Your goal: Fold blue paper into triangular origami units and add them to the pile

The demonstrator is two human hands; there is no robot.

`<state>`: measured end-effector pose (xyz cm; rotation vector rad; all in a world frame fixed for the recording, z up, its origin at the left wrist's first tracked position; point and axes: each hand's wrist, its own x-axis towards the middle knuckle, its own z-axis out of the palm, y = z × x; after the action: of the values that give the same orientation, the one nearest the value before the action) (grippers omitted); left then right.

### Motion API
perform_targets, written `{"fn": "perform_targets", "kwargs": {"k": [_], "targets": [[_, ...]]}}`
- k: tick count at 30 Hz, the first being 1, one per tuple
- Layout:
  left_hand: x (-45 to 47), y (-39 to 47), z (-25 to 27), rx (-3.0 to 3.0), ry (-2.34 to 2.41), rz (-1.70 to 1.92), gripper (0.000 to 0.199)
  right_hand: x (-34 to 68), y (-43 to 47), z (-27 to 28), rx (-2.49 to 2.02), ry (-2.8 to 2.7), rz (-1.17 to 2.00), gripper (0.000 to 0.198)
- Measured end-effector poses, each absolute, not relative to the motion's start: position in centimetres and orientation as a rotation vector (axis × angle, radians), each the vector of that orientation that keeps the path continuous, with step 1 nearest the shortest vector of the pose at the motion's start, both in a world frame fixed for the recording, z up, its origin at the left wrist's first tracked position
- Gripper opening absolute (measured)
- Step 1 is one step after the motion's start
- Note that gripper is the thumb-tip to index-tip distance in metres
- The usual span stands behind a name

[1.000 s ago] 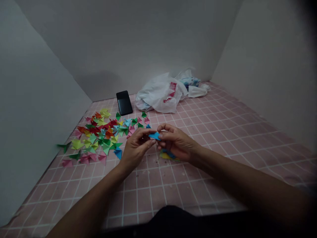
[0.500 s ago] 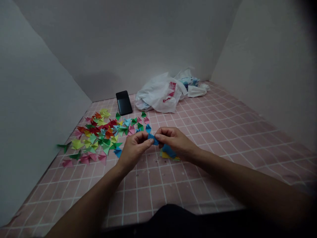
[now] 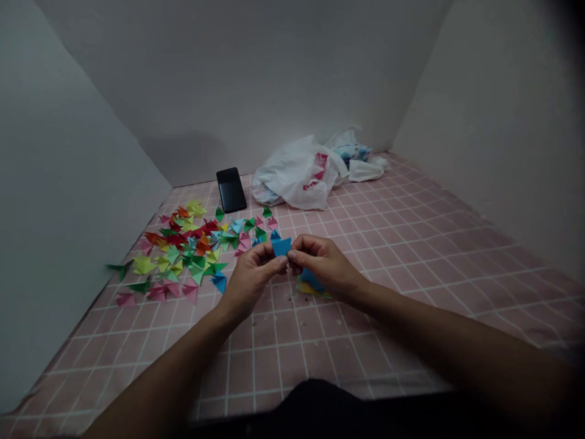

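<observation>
Between my two hands is a small folded blue paper, its flat upper edge standing up above the fingertips. My left hand pinches its lower left part with thumb and fingers. My right hand grips the right corner the same way. Under the right hand lies a stack of paper sheets, blue on top with yellow and green edges showing, partly covered by that hand. To the left spreads a pile of folded paper pieces in many colours, with one blue folded piece close to my left wrist.
A black phone lies behind the paper pile. White plastic bags with red print sit against the back wall. The pink checked cloth covers the surface, with walls on the left, back and right.
The blue paper has turned in my fingers, and its flat upper part now stands higher and shows more. Both hands have stayed in nearly the same place. The view has shifted slightly.
</observation>
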<state>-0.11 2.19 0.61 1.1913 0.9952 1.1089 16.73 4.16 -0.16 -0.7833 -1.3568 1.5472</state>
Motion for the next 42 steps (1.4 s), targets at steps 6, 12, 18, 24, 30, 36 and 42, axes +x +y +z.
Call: {"fn": "perform_targets", "kwargs": {"k": [6,12,18,24,30,36,42], "targets": [[-0.31,2.22,0.99,1.277,1.072,1.061,0.010,16.89,4.27,0.10,-0.787,-1.308,1.577,0.017],[-0.07,2.08,0.61,1.219,1.016,1.145,0.020,17.17,4.41,0.30,-0.845,-1.294,1.585,0.017],[0.19,1.93,0.90,1.211,0.994,1.265,0.029,17.04,4.22,0.22,-0.822,-1.262,1.626,0.018],[0.23,1.98,0.87,1.206,0.973,1.278,0.028,16.86,4.34,0.09,-0.763,-1.242,1.610,0.020],[0.16,1.95,0.80,1.227,0.978,1.257,0.030,16.81,4.47,-0.05,-0.720,-1.281,1.550,0.020],[0.21,1.85,0.82,1.217,0.991,1.251,0.032,16.82,4.28,0.31,-0.761,-1.296,1.544,0.019],[0.25,1.83,0.72,1.217,1.003,1.249,0.032,16.86,4.28,0.37,-0.766,-1.318,1.530,0.017]]}}
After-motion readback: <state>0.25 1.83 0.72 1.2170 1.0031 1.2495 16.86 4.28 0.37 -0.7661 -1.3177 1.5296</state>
